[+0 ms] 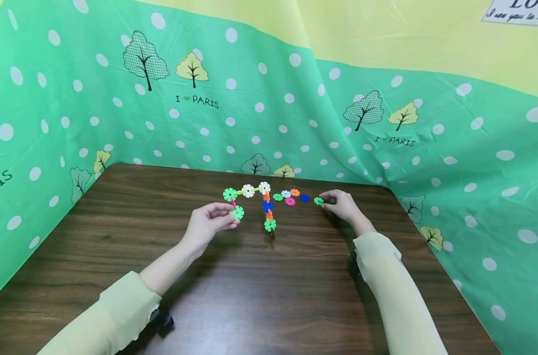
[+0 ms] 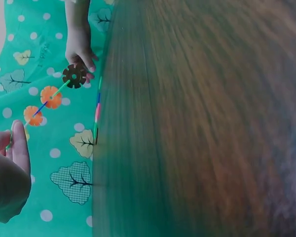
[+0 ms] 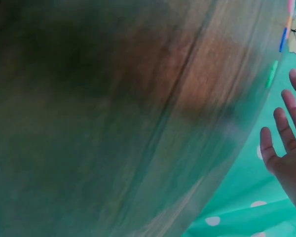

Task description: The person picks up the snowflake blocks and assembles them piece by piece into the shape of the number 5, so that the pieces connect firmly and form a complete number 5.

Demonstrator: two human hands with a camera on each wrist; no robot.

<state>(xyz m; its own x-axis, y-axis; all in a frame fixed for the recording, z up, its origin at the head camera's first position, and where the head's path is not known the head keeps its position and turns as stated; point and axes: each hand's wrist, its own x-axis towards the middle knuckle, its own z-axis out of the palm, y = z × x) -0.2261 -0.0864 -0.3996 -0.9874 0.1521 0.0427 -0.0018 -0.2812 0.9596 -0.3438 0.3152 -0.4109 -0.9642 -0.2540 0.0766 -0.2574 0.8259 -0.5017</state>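
My left hand (image 1: 211,222) pinches a green slotted snowflake disc (image 1: 238,213) at the near left end of a linked chain held above the table. The chain runs through another green disc (image 1: 229,194) and white discs (image 1: 248,191), then turns down through orange and blue discs (image 1: 267,206) to a green disc (image 1: 270,225). A brown disc (image 2: 74,76) shows at its far end in the left wrist view. My right hand (image 1: 342,204) has its fingers extended beside a loose green disc (image 3: 272,74) lying flat on the table.
Several loose discs lie on the table between the chain and my right hand: a green one (image 1: 278,197), a pink one (image 1: 289,201), an orange one (image 1: 295,192) and a blue one (image 1: 304,198). A green dotted curtain (image 1: 233,123) hangs behind the brown table (image 1: 118,236).
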